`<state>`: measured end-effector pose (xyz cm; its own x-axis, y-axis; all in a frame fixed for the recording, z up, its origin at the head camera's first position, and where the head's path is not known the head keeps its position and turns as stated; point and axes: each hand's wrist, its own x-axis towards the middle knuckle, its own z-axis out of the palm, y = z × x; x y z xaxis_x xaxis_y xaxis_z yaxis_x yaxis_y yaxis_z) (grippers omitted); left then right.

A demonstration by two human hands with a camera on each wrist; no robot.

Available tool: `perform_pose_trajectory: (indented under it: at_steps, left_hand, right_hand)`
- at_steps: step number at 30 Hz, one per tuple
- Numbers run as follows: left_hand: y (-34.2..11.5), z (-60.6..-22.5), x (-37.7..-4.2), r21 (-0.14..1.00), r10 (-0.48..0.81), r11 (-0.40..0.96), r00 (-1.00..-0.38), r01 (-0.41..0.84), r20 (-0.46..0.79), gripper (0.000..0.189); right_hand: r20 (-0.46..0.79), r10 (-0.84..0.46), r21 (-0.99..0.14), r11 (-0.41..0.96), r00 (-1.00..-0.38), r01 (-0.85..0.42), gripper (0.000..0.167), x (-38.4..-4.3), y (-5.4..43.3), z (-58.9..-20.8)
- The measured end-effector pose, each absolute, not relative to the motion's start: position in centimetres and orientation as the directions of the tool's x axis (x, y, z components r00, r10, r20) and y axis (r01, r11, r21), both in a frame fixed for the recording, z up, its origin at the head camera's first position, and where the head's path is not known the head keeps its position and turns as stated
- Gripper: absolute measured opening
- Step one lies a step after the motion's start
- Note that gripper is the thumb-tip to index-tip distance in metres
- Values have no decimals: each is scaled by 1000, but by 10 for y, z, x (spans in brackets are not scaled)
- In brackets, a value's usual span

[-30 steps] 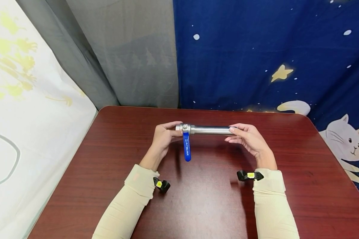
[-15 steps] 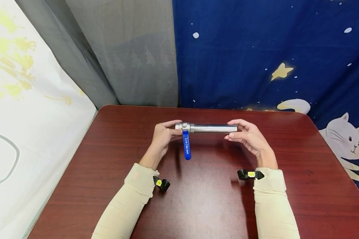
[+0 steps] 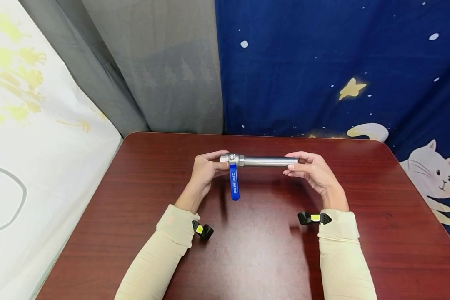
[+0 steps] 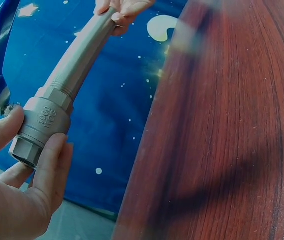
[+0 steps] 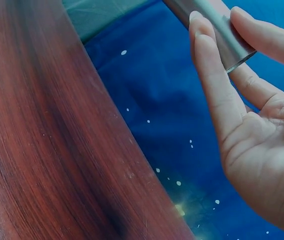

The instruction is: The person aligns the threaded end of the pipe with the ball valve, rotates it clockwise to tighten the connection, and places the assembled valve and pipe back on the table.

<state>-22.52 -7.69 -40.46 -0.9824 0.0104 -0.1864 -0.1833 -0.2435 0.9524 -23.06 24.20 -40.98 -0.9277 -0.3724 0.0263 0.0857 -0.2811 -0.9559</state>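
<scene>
A steel ball valve [image 3: 232, 158] with a steel pipe [image 3: 264, 161] joined to its right side is held level above the table. Its blue lever handle [image 3: 234, 182] points toward the person and bears white lettering. My left hand [image 3: 204, 173] grips the valve body at its left end, thumb in front and fingers behind. In the left wrist view raised lettering shows on the valve body [image 4: 46, 117], and its hex end opening faces the palm. My right hand [image 3: 315, 173] pinches the free end of the pipe between thumb and fingers; the right wrist view shows the pipe's rim [image 5: 239, 60] between them.
Beneath both hands lies a dark red wood-grain table [image 3: 262, 250]. A grey curtain [image 3: 165, 66] and a blue star-patterned curtain [image 3: 303, 62] hang behind it, with a white printed cloth [image 3: 41, 146] at the left. Each sleeve cuff carries a small black camera [image 3: 309, 218].
The right hand's fingers loosened and spread at the pipe end about half a second ago, then closed on it again. Valve, pipe and left hand stay nearly in place.
</scene>
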Motion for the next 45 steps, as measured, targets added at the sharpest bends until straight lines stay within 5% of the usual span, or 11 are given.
perform_pose_trajectory:
  at_steps: [21,32,45]
  left_hand:
    - [-79,-403,-224,955,9,-240,-985,-172,-175,43]
    - [-80,-404,-224,955,12,-242,-985,-172,-174,42]
    - [-79,-403,-225,955,17,-236,-984,-178,-179,40]
  right_hand:
    - [14,-354,-957,-276,-935,90,14,-232,238,-408]
    - [60,-356,-952,-300,-933,53,41,-232,237,-409]
    - [58,-335,-958,-285,-941,43,36,-229,238,-408]
